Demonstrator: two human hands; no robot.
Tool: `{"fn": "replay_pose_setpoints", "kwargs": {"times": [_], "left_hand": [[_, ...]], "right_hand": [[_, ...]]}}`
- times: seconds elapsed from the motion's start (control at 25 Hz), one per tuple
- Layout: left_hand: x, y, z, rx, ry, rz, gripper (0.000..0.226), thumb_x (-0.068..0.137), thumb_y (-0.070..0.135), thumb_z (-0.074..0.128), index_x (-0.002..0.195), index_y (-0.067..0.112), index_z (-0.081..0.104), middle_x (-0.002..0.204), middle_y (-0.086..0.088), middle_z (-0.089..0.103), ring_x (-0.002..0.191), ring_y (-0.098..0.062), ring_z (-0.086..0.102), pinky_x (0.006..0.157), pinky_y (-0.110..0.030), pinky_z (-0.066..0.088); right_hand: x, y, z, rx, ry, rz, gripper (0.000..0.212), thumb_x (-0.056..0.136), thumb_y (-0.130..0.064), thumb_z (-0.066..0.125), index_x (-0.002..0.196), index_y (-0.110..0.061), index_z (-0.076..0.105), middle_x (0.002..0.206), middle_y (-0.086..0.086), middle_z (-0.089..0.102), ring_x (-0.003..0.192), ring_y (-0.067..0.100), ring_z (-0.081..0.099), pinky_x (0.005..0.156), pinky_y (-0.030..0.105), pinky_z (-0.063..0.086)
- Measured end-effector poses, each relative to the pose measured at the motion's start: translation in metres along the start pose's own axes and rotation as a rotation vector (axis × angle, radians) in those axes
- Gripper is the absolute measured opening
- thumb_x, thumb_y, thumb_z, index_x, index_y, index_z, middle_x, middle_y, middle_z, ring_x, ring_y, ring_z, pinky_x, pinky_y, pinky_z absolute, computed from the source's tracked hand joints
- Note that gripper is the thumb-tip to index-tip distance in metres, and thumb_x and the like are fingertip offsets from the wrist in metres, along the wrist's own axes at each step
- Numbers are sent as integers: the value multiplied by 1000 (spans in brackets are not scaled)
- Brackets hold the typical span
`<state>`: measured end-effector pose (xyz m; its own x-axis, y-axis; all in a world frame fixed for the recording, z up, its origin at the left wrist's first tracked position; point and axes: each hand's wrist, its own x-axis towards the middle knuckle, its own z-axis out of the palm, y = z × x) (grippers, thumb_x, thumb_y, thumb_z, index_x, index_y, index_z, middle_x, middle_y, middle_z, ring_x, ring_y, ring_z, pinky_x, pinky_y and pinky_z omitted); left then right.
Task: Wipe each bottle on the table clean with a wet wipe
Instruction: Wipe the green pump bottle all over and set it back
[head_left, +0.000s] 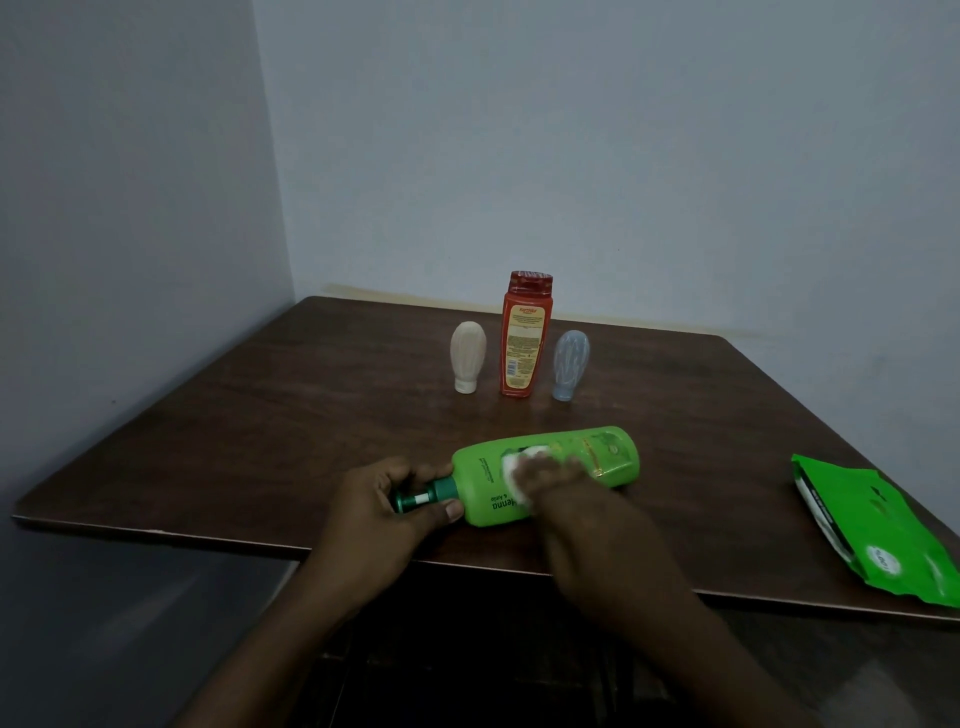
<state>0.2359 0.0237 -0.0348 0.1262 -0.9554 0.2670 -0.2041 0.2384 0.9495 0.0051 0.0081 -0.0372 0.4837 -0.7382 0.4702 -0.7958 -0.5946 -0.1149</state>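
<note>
Bottles number four: one green bottle (597, 457) lies on its side near the table (260, 415) front edge, left hand (384, 499) gripping its pump neck (421, 500), right hand (556, 475) pressing one white wipe (511, 470) flat on it (fingers blurred); three stand behind: cream bottle (467, 353), red bottle (524, 338), blue bottle (570, 364); one wipe pack (878, 530) lies right

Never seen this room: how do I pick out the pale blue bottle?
Look at the brown table in the corner; three bottles stand near its far edge. The pale blue bottle is at the right end, beside the tall red bottle. The cream bottle at the left end shares its bulb shape, but only this one is blue.
</note>
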Motion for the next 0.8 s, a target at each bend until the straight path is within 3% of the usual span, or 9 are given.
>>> {"fn": "replay_pose_setpoints", "kwargs": {"times": [0.12,0.2,0.36,0.48,0.56,0.64,0.72,0.8], "left_hand": [[1,-4,0,27,16,-11,23,74,2,89,93,14,80,92,7,82,81,-5,75,69,-14,55],[2,-4,-1,21,24,-15,26,74,2,89,95,14,80,94,7,81,84,-5,75,70,-14,56],[3,-5,-3,57,29,1,23,72,3,90,90,12,80,90,2,81,81,-8,74,69,-18,56],[4,-6,-1,58,24,0,19,71,2,90,85,6,78,86,0,81,75,-6,72,64,-17,54],[4,-5,-1,55,21,-9,20,72,3,90,85,2,76,90,4,81,77,-4,72,64,-14,53],[3,-5,-1,40,13,-10,18,72,4,90,84,7,76,95,7,81,82,-5,74,68,-15,54],[2,-4,-1,26,3,-6,21,72,3,90,81,16,76,96,6,81,87,-9,75,73,-20,57],[1,-4,-2,8,-3,-7,25,72,1,90,76,20,74,96,4,81,92,-12,76,79,-28,60]], "right_hand": [[18,39,-22,-140,35,329,55,93,-14,49,147,-19,44,149,5,49,138,21,46,116,35,30],[29,32,-28,-186,37,358,52,96,-14,47,148,-18,43,149,6,48,138,21,45,117,31,26],[28,-36,-17,21,-55,55,58,96,-11,44,152,-15,34,156,4,36,147,18,29,122,32,16],[31,-45,-12,68,-103,-88,55,93,-14,42,149,-14,41,154,4,42,145,14,33,123,32,17],[36,-23,-16,76,-93,40,55,95,-11,46,150,-20,40,154,0,41,145,13,33,122,28,17],[36,8,-22,-12,-43,212,50,97,-13,47,146,-24,45,149,0,49,139,19,44,117,33,32],[35,35,-30,-100,-2,355,40,97,-19,47,135,-26,56,137,2,61,124,24,57,105,37,45],[38,42,-31,-129,3,433,35,96,-22,47,127,-24,61,129,4,66,116,27,62,104,39,44]]}}
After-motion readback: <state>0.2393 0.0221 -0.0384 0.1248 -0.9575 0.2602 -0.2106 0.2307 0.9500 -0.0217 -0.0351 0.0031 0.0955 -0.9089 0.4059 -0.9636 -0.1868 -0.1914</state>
